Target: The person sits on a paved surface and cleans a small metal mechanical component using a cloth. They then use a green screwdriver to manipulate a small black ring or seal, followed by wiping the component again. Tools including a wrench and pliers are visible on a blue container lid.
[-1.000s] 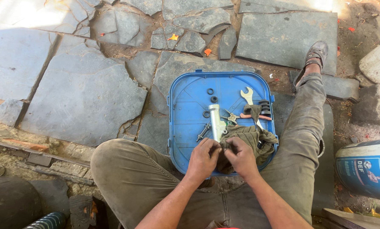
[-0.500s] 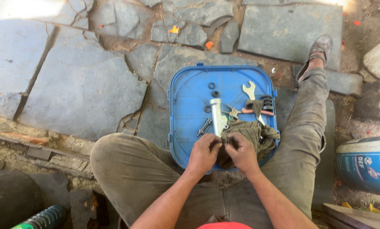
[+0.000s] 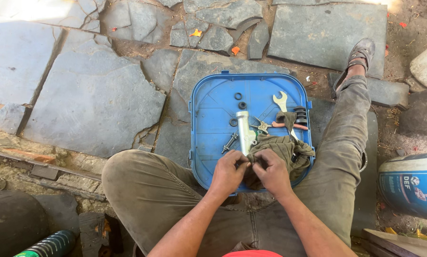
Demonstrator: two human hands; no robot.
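I sit on a stone floor with a blue plastic tray between my legs. My left hand and my right hand meet over the tray's near edge, fingers pinched together on an olive-green rag; whatever small part may be inside the rag is hidden. Just beyond the hands lies a silver metal cylinder. A bolt, black rubber rings, a spanner, orange-handled pliers and a black spring lie in the tray.
Cracked grey stone slabs spread to the left and beyond. A blue-and-white drum stands at right. A dark tyre and a green-black coil spring sit at bottom left. My sandalled foot rests past the tray.
Both hands stay pinched on the rag at the tray's near edge, with only small finger shifts. The view has tilted slightly.
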